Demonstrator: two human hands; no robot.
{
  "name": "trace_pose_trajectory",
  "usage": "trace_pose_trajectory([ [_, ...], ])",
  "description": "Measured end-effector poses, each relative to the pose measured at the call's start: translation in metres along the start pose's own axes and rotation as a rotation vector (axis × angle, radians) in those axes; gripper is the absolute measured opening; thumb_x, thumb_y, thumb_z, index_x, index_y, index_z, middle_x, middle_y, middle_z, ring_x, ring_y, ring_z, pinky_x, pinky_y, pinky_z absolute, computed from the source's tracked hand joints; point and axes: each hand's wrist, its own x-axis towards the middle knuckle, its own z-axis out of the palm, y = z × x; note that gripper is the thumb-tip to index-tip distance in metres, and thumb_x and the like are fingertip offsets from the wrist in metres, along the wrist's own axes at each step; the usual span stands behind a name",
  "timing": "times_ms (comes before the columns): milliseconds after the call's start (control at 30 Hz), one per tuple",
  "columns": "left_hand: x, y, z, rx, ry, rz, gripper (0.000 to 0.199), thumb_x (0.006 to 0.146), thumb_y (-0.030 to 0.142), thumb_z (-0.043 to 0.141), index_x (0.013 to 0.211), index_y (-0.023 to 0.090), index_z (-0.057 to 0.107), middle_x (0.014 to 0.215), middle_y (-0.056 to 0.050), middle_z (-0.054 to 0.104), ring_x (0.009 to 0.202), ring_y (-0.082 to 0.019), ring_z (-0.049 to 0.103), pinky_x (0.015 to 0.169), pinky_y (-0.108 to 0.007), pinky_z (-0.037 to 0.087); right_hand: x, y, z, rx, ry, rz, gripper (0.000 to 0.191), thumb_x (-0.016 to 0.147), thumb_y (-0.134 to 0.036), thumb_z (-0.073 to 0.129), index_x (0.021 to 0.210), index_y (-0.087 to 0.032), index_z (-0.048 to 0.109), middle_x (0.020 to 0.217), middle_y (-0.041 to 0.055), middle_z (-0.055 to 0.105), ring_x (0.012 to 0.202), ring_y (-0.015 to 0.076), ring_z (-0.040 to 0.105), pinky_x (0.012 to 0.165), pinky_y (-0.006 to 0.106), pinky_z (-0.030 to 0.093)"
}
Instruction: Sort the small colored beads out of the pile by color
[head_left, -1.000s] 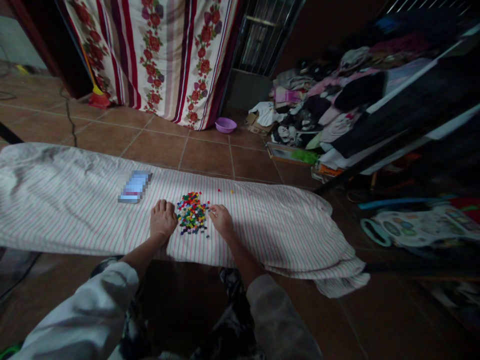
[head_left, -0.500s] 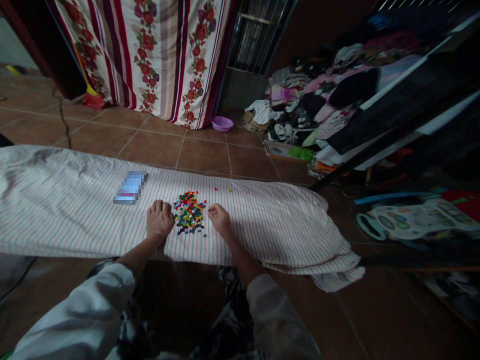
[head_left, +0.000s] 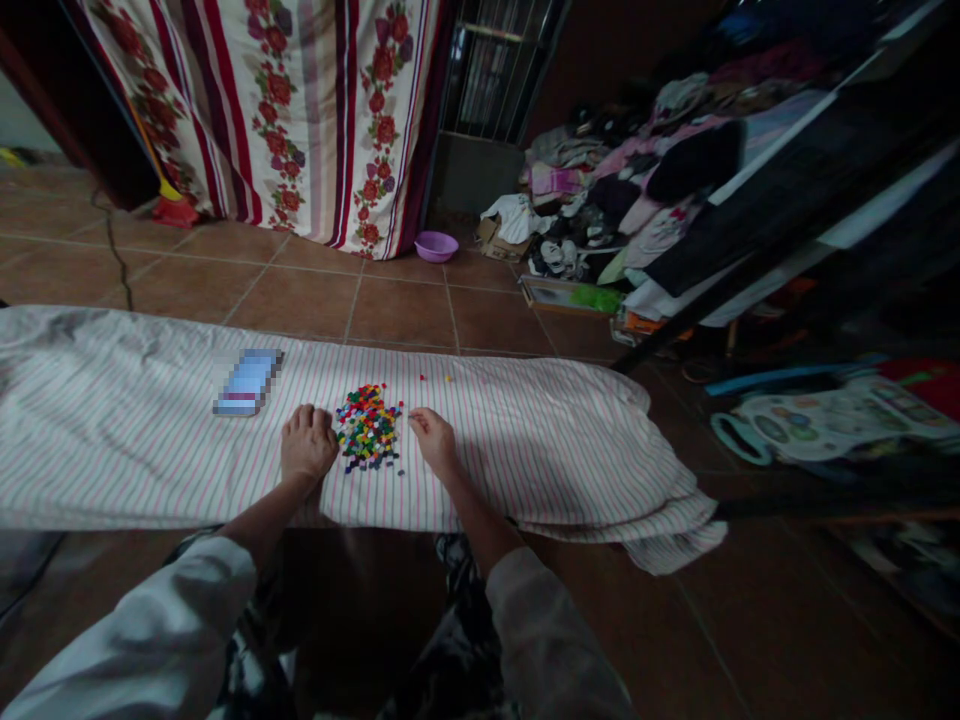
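A heap of small multicoloured pieces (head_left: 369,425) lies on a striped cloth (head_left: 525,440). Just left of the heap rests my left hand (head_left: 307,443), palm down, its fingers bent and close together, with nothing visible in them. On the heap's right side, my right hand (head_left: 433,435) has its thumb and fingertips pinched together; whatever is between them is too small to make out. One red piece (head_left: 422,377) and one yellow piece (head_left: 448,378) lie apart, beyond the heap. A phone (head_left: 248,382) with a lit, blurred screen lies left of my left hand.
Beyond the cloth, a purple basin (head_left: 436,246) stands on the tiled floor near a floral curtain (head_left: 322,120). Piled clothes (head_left: 622,190) fill the back right. A red broom (head_left: 175,208) stands at the back left, and a dark bar slants across the right.
The view has shifted slightly, moving most things a little left in the picture. Both hands keep nearly the same places beside the heap, with the right fingertips still pinched.
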Motion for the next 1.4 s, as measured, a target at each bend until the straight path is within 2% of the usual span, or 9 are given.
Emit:
trace_pose_trajectory([
  [167,0.001,0.001,-0.001,-0.002,-0.003,0.002,0.024,0.084,0.022,0.044,0.102,0.015,0.058,0.119,-0.016,0.056,0.116,-0.030,0.049,0.090,-0.042,0.040,0.002,0.000,-0.007,-0.054,-0.005,0.023,0.013,0.085,-0.032,0.057,0.091,-0.025,0.066,0.088,0.0001,0.072,0.081,0.0166,0.068,0.077,0.027,0.051],
  [333,0.000,0.000,-0.002,-0.005,0.010,0.008,0.023,0.085,0.023,0.043,0.101,0.015,0.059,0.118,-0.016,0.056,0.116,-0.031,0.049,0.090,-0.043,0.040,0.009,0.014,-0.023,-0.099,0.057,0.052,0.017,0.086,-0.037,0.055,0.091,-0.024,0.065,0.085,0.0007,0.071,0.079,0.0166,0.067,0.074,0.027,0.051],
  [467,0.000,0.000,-0.003,-0.009,0.006,0.005,0.024,0.085,0.022,0.044,0.101,0.015,0.059,0.118,-0.017,0.056,0.115,-0.031,0.049,0.089,-0.043,0.041,0.019,0.030,-0.045,-0.152,0.168,0.081,0.018,0.085,-0.035,0.054,0.090,-0.022,0.065,0.084,0.0023,0.070,0.079,0.0172,0.066,0.075,0.028,0.051],
  [633,0.000,0.001,-0.003,-0.026,0.008,0.006,0.024,0.085,0.022,0.043,0.102,0.015,0.060,0.119,-0.017,0.056,0.116,-0.030,0.048,0.090,-0.044,0.040,0.037,0.046,-0.078,-0.248,0.291,0.206,0.018,0.083,-0.029,0.053,0.092,-0.021,0.066,0.087,0.0033,0.071,0.080,0.0169,0.066,0.078,0.028,0.050],
  [967,0.000,0.001,-0.003,-0.009,0.007,0.011,0.023,0.085,0.023,0.043,0.101,0.016,0.059,0.116,-0.016,0.056,0.112,-0.030,0.050,0.086,-0.042,0.041,0.061,0.061,-0.131,-0.418,0.345,0.437,0.023,0.085,-0.025,0.053,0.100,-0.022,0.069,0.094,0.0043,0.073,0.088,0.0181,0.066,0.076,0.026,0.048],
  [1133,0.000,0.001,-0.003,0.010,0.006,0.015,0.024,0.085,0.023,0.044,0.102,0.015,0.059,0.119,-0.018,0.056,0.114,-0.030,0.050,0.087,-0.043,0.042,0.073,0.065,-0.144,-0.480,0.322,0.527,0.024,0.086,-0.024,0.054,0.103,-0.023,0.070,0.097,0.0043,0.072,0.088,0.0184,0.065,0.075,0.026,0.047],
  [1400,0.000,0.003,-0.005,0.026,0.016,0.010,0.023,0.086,0.023,0.043,0.101,0.016,0.059,0.119,-0.016,0.057,0.114,-0.029,0.051,0.087,-0.041,0.042,0.085,0.074,-0.151,-0.538,0.335,0.522,0.022,0.086,-0.028,0.055,0.099,-0.023,0.072,0.096,0.0061,0.071,0.087,0.0197,0.064,0.073,0.027,0.047],
])
